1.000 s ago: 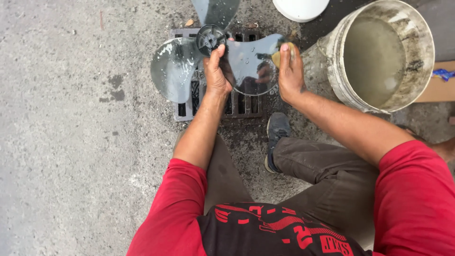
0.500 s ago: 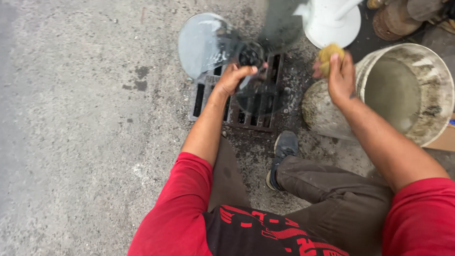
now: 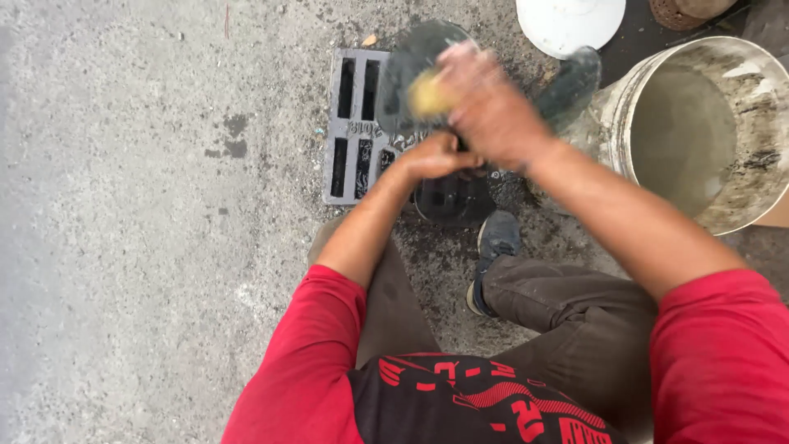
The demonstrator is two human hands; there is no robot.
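Left hand [image 3: 436, 156] fingers clamped on fan blade [image 3: 423, 62] | right hand [image 3: 485, 103] fingers pinching yellow sponge [image 3: 427, 97] | we scrub best holding the blade steady over drain grate [image 3: 353, 123]

The one camera is sitting on my head and looking almost straight down past my red sleeves, close over the grey concrete ground [image 3: 123, 247], taking in the dark metal drain grate [image 3: 349, 123] and the dirty white plastic bucket [image 3: 699, 131] at right.

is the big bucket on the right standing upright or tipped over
Upright. The bucket shows its round open mouth to the camera, with murky grey liquid lying level inside it.
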